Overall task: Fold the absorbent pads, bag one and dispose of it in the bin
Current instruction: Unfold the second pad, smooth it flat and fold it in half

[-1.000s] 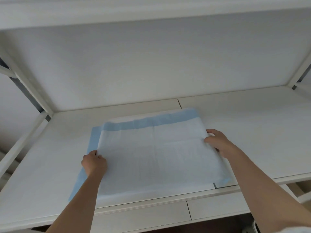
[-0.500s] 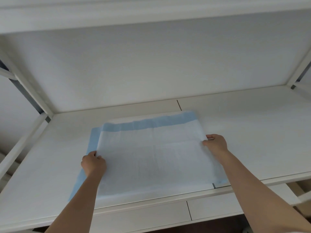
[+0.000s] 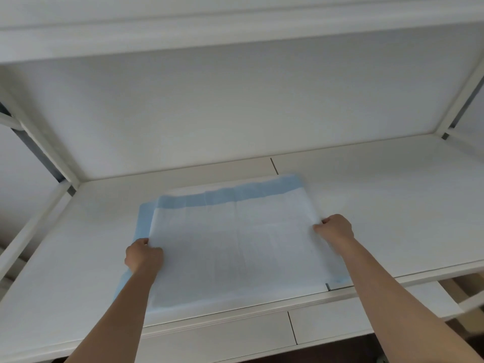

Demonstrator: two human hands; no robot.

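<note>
Gripping the two side edges of the top absorbent pad point(image 3: 235, 247), both hands are seen with fingers curled round the material: the left hand point(image 3: 143, 255) pinches the left edge about halfway along, and the right hand point(image 3: 334, 229) pinches the right edge a little farther back. The pad lies flat on the white shelf point(image 3: 392, 205), near its front lip, on top of a second pad point(image 3: 144, 218) whose blue border shows at the left and far sides. Over the last second the right hand has been drawn nearer and slightly inward along the right edge, while the left hand has hardly moved; the pad itself has not been lifted or creased. This is judged to be a settling of the grip before a fold, so the folding step is taken as only beginning. No bag and no bin are visible, so bagging and disposal are judged to be still ahead. A risk is seen that the lower pad may be dragged along when the top one is raised.
</note>
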